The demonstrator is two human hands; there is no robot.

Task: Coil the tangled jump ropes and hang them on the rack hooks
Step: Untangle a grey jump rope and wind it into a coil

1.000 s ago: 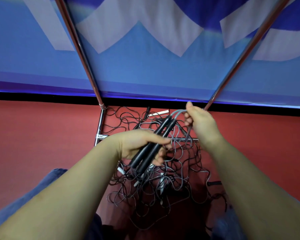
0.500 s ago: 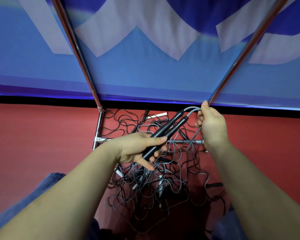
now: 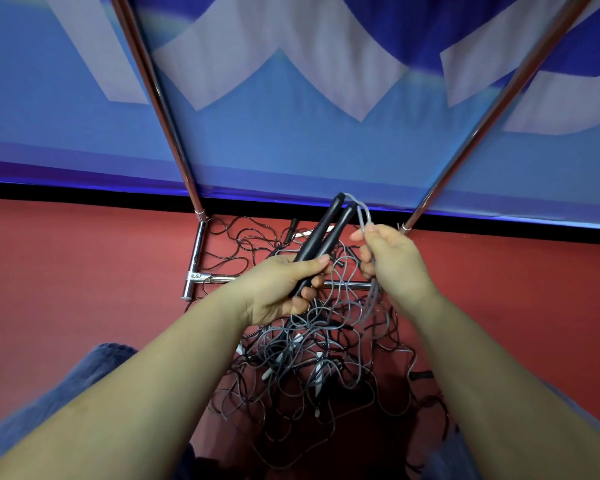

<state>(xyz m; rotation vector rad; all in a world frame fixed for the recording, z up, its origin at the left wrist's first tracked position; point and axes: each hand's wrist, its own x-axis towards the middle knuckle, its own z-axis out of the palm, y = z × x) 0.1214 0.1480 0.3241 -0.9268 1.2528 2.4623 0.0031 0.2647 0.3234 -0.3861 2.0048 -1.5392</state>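
My left hand [image 3: 284, 289] grips two black jump-rope handles [image 3: 323, 237] held side by side, tips pointing up and away. From the handle tips a grey cord [image 3: 361, 211] loops over to my right hand [image 3: 392, 261], which pinches it between thumb and fingers; the cord then drops into the pile. A tangled heap of grey and black jump ropes [image 3: 312, 355] lies on the red floor under both hands, with white and black handles mixed in.
The chrome rack's two uprights [image 3: 153, 98] [image 3: 499, 102] rise at left and right, joined by a low crossbar [image 3: 215, 279] on the floor. A blue and white banner [image 3: 291, 133] hangs behind. My knees in blue trousers [image 3: 84, 382] flank the pile. No hooks are in view.
My left hand tilted the two handles more upright and lifted their tips. My right hand moved up and right along the grey cord, drawing it away from the pile.
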